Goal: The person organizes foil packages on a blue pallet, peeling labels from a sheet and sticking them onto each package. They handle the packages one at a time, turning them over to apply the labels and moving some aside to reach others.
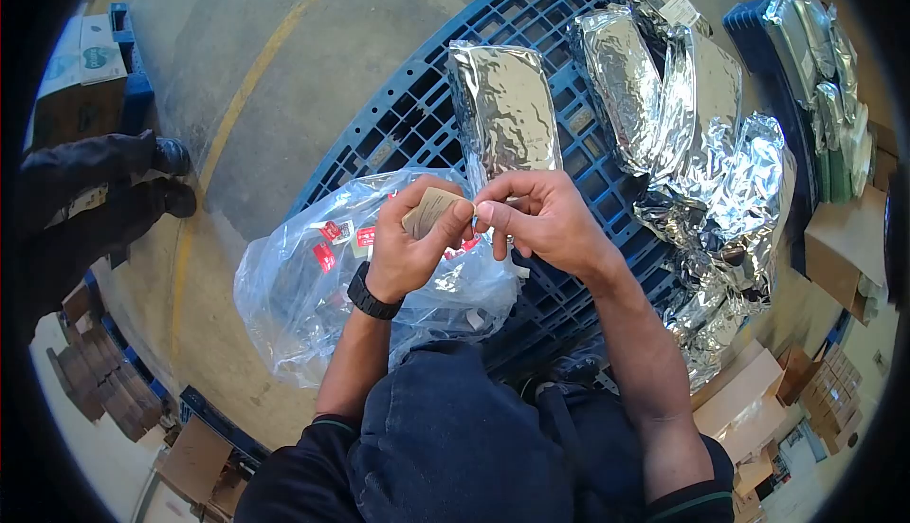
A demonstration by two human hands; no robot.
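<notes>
My left hand [406, 250] holds a small tan paper tag [431, 210] with printed lines, pinched between thumb and fingers. My right hand [559, 229] is closed in a pinch right beside the tag's end, its fingertips nearly meeting my left ones. What it grips is too small to make out. Below my hands lies a clear plastic bag [284, 286] with red and white labels [324, 257] in it. Just beyond my fingers, a silver foil-wrapped package [507, 110] rests on the blue plastic pallet [403, 110].
Several more foil packages [621, 77] and crumpled foil [758, 182] cover the pallet's right side. Other foil packs [820, 68] are stacked at far right. Another person's legs [104, 167] stand at left near a yellow floor line [237, 115]. Cardboard boxes [739, 400] are at lower right.
</notes>
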